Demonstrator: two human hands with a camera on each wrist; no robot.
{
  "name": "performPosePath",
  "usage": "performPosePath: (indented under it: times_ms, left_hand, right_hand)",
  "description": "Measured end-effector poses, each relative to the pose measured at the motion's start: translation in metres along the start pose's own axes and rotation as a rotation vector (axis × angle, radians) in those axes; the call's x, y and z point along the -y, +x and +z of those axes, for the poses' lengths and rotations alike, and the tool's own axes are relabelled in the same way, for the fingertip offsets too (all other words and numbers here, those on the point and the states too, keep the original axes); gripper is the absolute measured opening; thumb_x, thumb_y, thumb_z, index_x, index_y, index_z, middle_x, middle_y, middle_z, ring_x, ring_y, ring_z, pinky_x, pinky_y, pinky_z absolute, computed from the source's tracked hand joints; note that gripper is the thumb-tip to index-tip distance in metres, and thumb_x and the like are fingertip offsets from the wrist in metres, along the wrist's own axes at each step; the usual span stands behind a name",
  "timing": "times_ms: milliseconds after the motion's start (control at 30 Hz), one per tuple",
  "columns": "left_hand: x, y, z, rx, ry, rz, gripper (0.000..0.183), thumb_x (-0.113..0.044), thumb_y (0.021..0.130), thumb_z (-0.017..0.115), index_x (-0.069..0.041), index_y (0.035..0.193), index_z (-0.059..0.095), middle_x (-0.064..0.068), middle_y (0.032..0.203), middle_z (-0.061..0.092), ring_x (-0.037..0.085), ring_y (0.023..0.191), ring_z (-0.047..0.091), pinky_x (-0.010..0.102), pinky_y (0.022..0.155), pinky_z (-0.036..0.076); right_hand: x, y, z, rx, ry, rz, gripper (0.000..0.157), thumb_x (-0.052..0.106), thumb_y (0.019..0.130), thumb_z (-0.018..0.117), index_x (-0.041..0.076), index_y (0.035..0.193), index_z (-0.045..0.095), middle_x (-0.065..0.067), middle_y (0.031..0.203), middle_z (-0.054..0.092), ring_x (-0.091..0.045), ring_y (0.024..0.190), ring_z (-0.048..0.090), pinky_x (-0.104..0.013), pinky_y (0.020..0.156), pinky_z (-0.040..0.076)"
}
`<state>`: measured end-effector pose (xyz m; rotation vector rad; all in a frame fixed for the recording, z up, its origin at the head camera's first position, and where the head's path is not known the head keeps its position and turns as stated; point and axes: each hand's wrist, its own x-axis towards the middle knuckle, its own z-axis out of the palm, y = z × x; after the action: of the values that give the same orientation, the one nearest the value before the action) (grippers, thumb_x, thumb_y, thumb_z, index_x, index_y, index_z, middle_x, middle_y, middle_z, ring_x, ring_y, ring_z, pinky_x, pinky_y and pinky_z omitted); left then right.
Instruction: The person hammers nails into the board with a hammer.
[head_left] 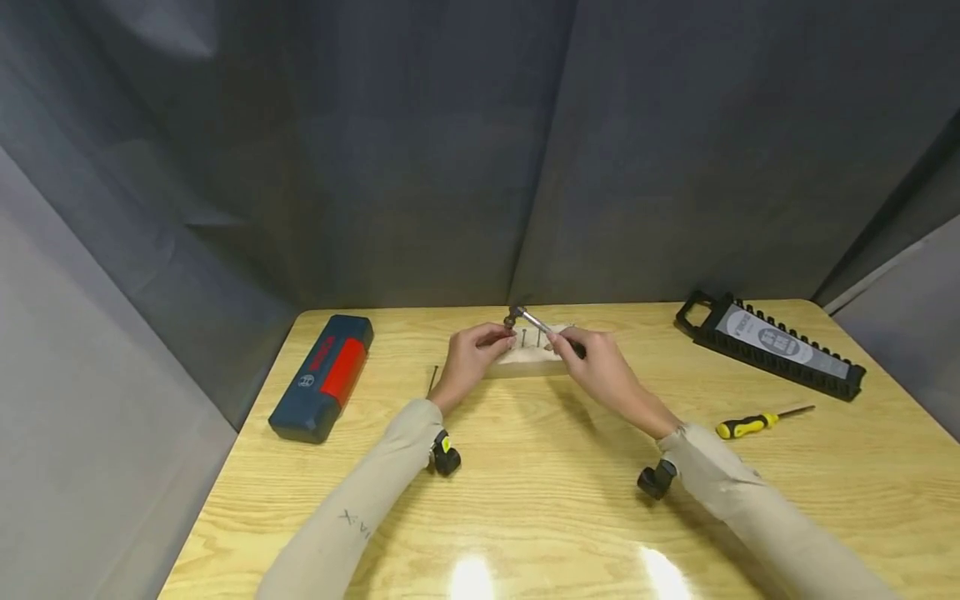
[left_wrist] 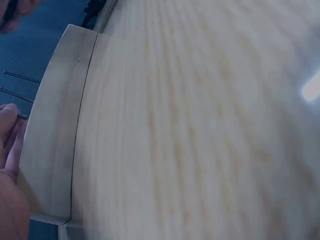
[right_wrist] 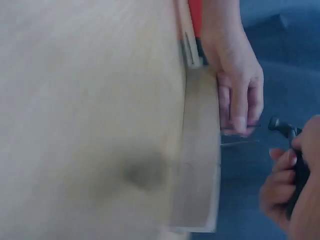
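Note:
A pale wooden block (head_left: 525, 368) lies near the far edge of the table, with two nails (head_left: 524, 337) standing upright in it. At the block's left part, my left hand (head_left: 467, 362) pinches another nail (left_wrist: 22, 116) between thumb and fingers. My right hand (head_left: 603, 375) grips a small hammer (head_left: 534, 321) by its dark handle. The hammer's head is right over the pinched nail in the head view; the right wrist view shows a small gap between hammer head (right_wrist: 282, 126) and nail tip.
A blue and red Bosch case (head_left: 321, 379) lies at the left. One loose nail (head_left: 432, 379) is beside my left wrist. To the right are a yellow and black screwdriver (head_left: 750, 425) and a black tool rack (head_left: 776, 344). Dark curtain (head_left: 420, 167) hangs behind the table.

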<state>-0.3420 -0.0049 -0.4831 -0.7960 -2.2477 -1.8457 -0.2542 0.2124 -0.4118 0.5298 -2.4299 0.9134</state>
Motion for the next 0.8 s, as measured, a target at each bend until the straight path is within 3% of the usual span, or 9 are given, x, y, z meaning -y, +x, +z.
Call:
performPosePath:
  times_ms: [200, 400, 633, 800]
  left_hand:
    - [-0.002, 0.0, -0.002, 0.006, -0.008, -0.017, 0.019, -0.008, 0.095, 0.077, -0.004, 0.114, 0.079, 0.01, 0.114, 0.079, 0.021, 0.105, 0.076, 0.024, 0.093, 0.061]
    - [-0.001, 0.001, -0.001, 0.007, 0.005, -0.011, 0.018, -0.007, 0.095, 0.077, -0.003, 0.112, 0.079, 0.011, 0.112, 0.079, 0.024, 0.104, 0.077, 0.024, 0.091, 0.062]
    - [-0.004, 0.0, 0.0, 0.003, -0.015, -0.026, 0.017, -0.008, 0.095, 0.077, -0.004, 0.112, 0.079, 0.011, 0.113, 0.079, 0.024, 0.105, 0.076, 0.025, 0.094, 0.061]
    - [-0.003, 0.001, -0.001, 0.005, -0.001, -0.012, 0.018, -0.008, 0.095, 0.077, -0.004, 0.112, 0.079, 0.01, 0.113, 0.079, 0.023, 0.106, 0.076, 0.025, 0.095, 0.061]
  right_hand:
    - [0.006, 0.006, -0.006, -0.201, 0.057, -0.091, 0.016, 0.011, 0.106, 0.063, 0.003, 0.096, 0.073, 0.0, 0.063, 0.053, -0.012, 0.049, 0.039, -0.023, 0.045, 0.031]
    - [0.001, -0.003, 0.004, -0.013, -0.076, -0.026, 0.023, 0.018, 0.108, 0.062, 0.002, 0.097, 0.074, 0.002, 0.063, 0.053, -0.007, 0.049, 0.038, -0.023, 0.045, 0.032]
    - [0.01, 0.008, -0.011, -0.182, 0.006, -0.111, 0.018, 0.012, 0.106, 0.064, 0.0, 0.095, 0.072, 0.001, 0.061, 0.049, -0.012, 0.048, 0.037, -0.024, 0.043, 0.029]
    - [0.004, 0.006, -0.009, -0.116, -0.034, -0.103, 0.02, 0.015, 0.106, 0.065, 0.001, 0.097, 0.075, 0.002, 0.063, 0.053, -0.01, 0.049, 0.04, -0.024, 0.044, 0.033]
